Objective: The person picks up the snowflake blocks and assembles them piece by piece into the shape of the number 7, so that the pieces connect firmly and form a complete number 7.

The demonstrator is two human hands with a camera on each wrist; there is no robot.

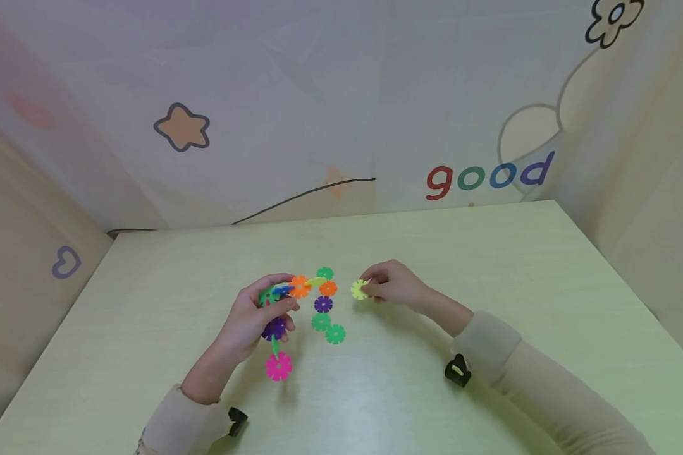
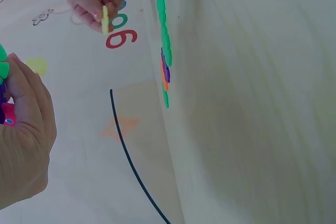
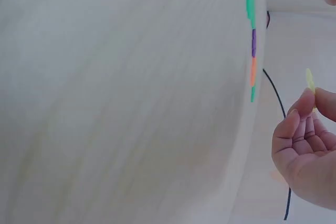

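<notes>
Evidently, we can take the loose purple, flower-notched plastic disc (image 1: 323,304) on the pale wood-grained table (image 1: 432,404) as landmark. To its left, the left hand (image 1: 243,325) curls its fingers round a chain of multicoloured notched plastic discs (image 1: 300,287), probably near the middle to leave both ends free. To its right, the right hand (image 1: 395,284) pinches 1 yellow notched disc (image 1: 357,290) between thumb and fingertip, perhaps to leave rim slots reachable. Beyond the landmark lie 1 orange disc (image 1: 328,288) and 1 green disc (image 1: 325,273); nearer us, 2 green discs (image 1: 321,321), probably laid flat for easy picking. Left fingers hide some joints, and we cannot tell whether the chain touches the table.
</notes>
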